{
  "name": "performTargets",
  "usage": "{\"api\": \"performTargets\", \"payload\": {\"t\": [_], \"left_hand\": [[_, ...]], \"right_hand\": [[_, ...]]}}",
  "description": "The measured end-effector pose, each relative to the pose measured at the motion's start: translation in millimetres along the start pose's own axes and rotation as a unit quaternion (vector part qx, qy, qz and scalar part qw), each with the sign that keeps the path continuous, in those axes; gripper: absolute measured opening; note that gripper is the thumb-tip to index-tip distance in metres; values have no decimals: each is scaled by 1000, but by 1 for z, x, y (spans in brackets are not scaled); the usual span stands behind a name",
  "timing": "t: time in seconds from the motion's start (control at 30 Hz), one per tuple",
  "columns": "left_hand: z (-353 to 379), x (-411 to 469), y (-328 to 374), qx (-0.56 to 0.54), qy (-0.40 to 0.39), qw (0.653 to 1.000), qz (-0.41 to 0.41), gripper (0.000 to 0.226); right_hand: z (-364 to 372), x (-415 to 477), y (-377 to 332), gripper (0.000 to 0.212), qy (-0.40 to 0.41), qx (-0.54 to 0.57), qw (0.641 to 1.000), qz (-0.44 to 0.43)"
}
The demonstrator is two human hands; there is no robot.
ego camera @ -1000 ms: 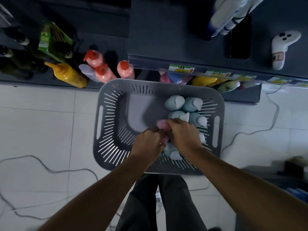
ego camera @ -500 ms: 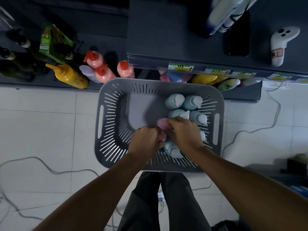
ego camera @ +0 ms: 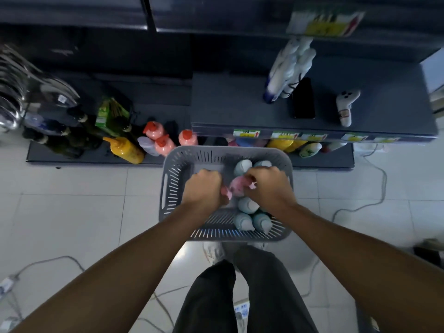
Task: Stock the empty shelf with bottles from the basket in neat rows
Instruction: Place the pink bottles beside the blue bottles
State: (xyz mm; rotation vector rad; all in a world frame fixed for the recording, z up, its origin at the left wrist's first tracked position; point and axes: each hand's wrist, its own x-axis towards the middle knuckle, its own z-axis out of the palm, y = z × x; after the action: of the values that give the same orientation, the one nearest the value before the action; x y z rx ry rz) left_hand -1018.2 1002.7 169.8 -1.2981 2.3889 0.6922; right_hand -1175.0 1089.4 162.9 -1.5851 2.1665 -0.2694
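Both hands (ego camera: 236,188) fisted — knuckles up — around pink bottles (ego camera: 236,187) inside basket (ego camera: 168,188)

The setting is a retail shop aisle. At 12 o'clock, dark metal shelving (ego camera: 240,102) carries price labels (ego camera: 246,133) along its front edge, with a larger label strip (ego camera: 324,22) at 1 o'clock on the tier above. At 10 o'clock, the bottom shelf holds sauce bottles (ego camera: 125,150) and red-capped bottles (ego camera: 163,143). A grey slotted basket (ego camera: 173,188) of stock bottles stands on the white tiled floor (ego camera: 72,212).
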Motion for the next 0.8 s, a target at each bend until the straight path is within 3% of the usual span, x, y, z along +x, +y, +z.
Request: {"api": "performTargets", "payload": {"t": [0.13,0.23,0.5,0.8], "left_hand": [[-45,-12,10,11,24,999,18,28],[-84,-22,23,27,38,999,27,32],[-185,-47,72,27,79,993,85,35],[-271,-77,137,42,137,974,175,39]], "right_hand": [[-52,0,-12,5,0,-6,1000,10],[-95,-3,-19,21,-3,-24,1000,5],[-204,-28,-29,18,83,-25,994,-68],[-314,-57,-32,17,124,-60,985,-109]]}}
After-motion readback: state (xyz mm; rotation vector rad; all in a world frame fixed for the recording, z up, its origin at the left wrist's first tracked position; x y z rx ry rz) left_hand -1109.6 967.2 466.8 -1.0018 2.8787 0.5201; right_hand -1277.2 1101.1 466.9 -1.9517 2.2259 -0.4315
